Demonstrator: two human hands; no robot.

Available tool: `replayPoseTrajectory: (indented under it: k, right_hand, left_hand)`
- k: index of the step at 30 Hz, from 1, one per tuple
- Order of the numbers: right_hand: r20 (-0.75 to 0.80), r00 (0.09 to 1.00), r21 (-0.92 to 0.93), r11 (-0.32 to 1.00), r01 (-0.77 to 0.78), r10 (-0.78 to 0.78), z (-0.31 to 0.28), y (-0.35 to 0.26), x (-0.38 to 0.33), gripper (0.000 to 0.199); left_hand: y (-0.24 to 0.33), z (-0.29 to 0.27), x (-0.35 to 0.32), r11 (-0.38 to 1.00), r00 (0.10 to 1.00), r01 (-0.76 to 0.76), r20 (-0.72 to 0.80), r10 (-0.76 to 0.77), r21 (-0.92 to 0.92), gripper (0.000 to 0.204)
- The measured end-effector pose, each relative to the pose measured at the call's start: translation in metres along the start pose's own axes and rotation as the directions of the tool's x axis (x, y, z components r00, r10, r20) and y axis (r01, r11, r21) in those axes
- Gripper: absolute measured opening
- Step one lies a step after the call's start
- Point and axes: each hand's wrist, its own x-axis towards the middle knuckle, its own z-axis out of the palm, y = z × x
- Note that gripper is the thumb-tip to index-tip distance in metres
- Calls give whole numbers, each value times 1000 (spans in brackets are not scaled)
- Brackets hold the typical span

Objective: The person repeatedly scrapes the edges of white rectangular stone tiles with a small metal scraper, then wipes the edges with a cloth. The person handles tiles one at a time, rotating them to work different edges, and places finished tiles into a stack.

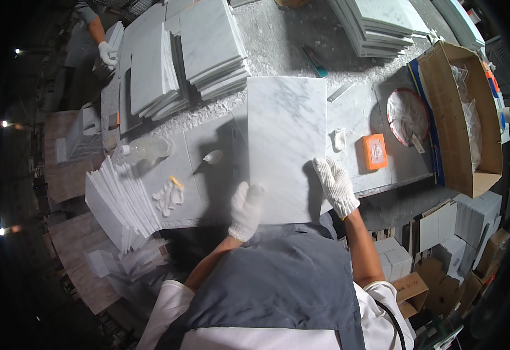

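A long white marble tile [287, 134] with grey veins is in front of me, its near edge close to my apron. It casts a dark shadow on the table to its left and looks raised off it. My left hand [246, 211], in a white knitted glove, grips the tile's left edge near the bottom. On the opposite edge, a little farther up, my gloved right hand [336, 185] is closed on it. Fingers under the tile are hidden. Right of the tile lie an orange box [375, 151] and a crumpled white scrap [339, 140].
Tile stacks [214, 46] stand at the far left, another stack [377, 26] at the far right. A clear bottle [147, 149], upright tiles [118, 198] and a small white bottle [212, 157] are left. An open cardboard box [465, 116] stands right. Another person's gloved hand [108, 53] shows far left.
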Motion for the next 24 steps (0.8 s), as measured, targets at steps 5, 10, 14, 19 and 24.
replayPoseTrajectory:
  k: [5, 10, 14, 19, 24]
  right_hand:
    - [-286, 949, -208, 959, -193, 129, -26, 20, 15, 34]
    - [-324, 933, -738, 658, -147, -155, -31, 54, 41, 39]
    - [-302, 930, -799, 588, -126, -211, -33, 69, 53, 41]
    - [-203, 928, -832, 555, 5, -312, -39, 69, 60, 25]
    - [-306, 770, -666, 704, 247, -560, -27, 43, 50, 22]
  left_hand:
    - [-2, -2, -3, 941, 961, 271, 104, -255, -200, 40]
    - [-17, 0, -4, 882, 921, 387, 146, -360, -269, 46]
    - [-31, 3, -2, 893, 919, 391, 147, -365, -224, 49]
    - [-40, 2, 3, 903, 888, 419, 253, -384, -99, 58]
    - [-47, 11, -2, 933, 925, 360, 135, -355, -14, 69]
